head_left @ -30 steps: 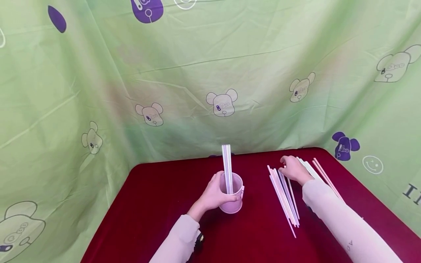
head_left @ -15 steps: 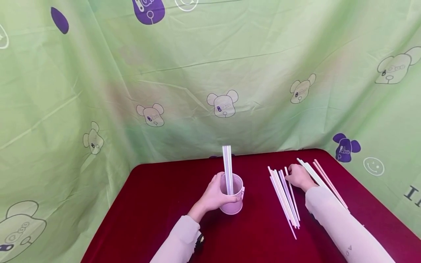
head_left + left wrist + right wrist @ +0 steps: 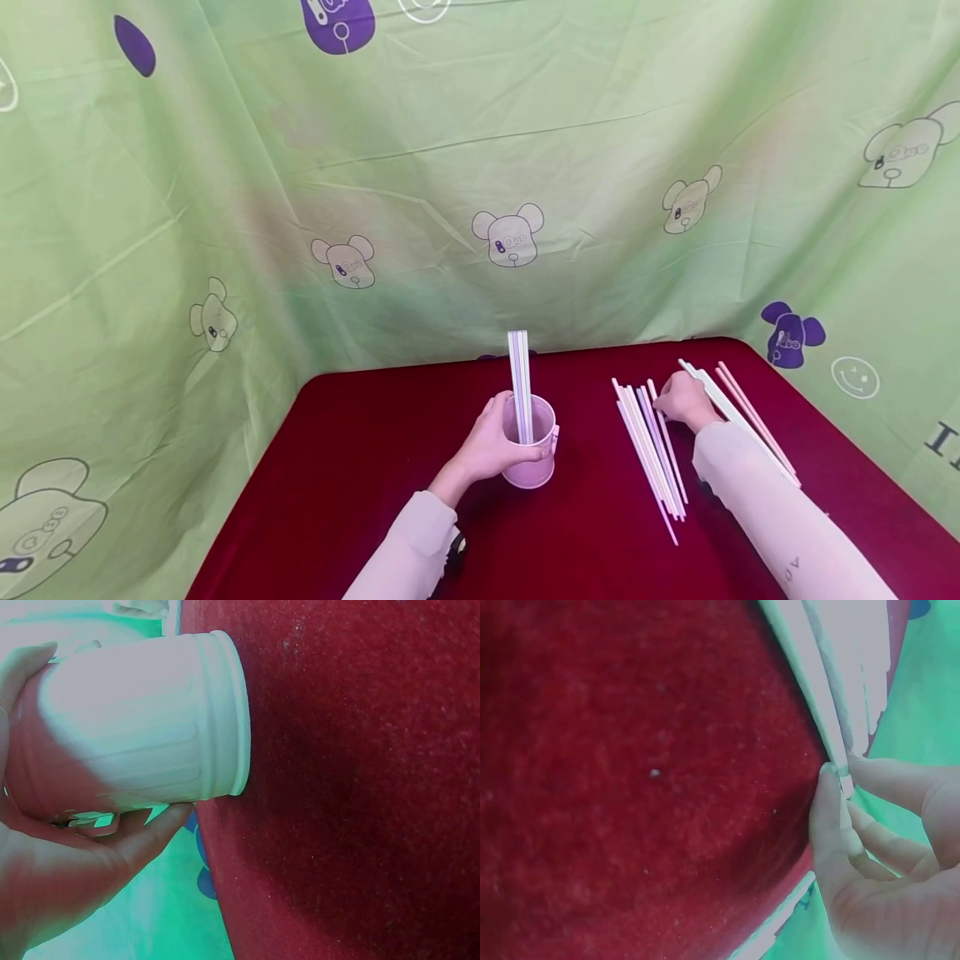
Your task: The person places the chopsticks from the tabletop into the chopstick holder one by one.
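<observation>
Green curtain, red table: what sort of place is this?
Perhaps a makeshift filming booth: a green cartoon-print curtain hangs behind and beside a red-covered table, with pastel sticks laid out.

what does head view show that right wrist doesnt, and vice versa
Only the head view shows the left hand gripping the bucket, and the sticks in it. Only the right wrist view shows up close the fingertips pinching a stick. Both show the right hand, loose sticks, red cloth and green backdrop.

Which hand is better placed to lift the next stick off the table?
Probably the right hand: it pinches a stick near its far end, while the left hand is busy gripping the pail.
</observation>
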Action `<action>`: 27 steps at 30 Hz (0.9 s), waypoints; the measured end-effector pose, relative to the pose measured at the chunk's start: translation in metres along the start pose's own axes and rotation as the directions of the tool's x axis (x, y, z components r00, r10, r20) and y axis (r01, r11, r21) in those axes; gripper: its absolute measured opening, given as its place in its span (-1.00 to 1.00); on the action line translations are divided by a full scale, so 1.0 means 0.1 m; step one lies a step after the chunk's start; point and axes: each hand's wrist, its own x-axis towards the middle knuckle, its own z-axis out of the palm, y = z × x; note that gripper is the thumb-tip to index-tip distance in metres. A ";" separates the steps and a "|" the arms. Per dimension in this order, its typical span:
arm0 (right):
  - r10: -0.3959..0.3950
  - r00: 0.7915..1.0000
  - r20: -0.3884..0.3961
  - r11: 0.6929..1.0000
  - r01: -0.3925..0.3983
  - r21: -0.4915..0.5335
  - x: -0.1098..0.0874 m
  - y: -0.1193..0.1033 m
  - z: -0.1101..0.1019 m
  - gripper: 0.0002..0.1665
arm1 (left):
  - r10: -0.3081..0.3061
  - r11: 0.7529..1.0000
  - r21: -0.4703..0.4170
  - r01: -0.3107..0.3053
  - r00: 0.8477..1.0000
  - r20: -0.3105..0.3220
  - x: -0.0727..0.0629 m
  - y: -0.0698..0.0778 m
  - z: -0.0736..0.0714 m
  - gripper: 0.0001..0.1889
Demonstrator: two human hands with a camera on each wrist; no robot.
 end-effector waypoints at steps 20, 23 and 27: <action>0.005 0.998 0.058 0.953 -0.022 0.302 -0.01 0.05 -0.09 -0.88 | 0.014 1.000 -0.002 -0.014 1.000 -0.004 0.01 -0.03 0.01 -0.04; 0.006 0.999 0.045 0.934 -0.022 0.355 -0.01 -0.03 -0.15 -0.84 | 0.016 1.000 -0.004 -0.016 1.000 -0.003 0.01 -0.03 0.01 -0.04; 0.003 1.000 0.016 0.922 -0.009 0.388 -0.01 -0.20 -0.27 -0.76 | 0.018 1.000 -0.005 -0.018 1.000 -0.002 0.01 -0.03 0.00 -0.05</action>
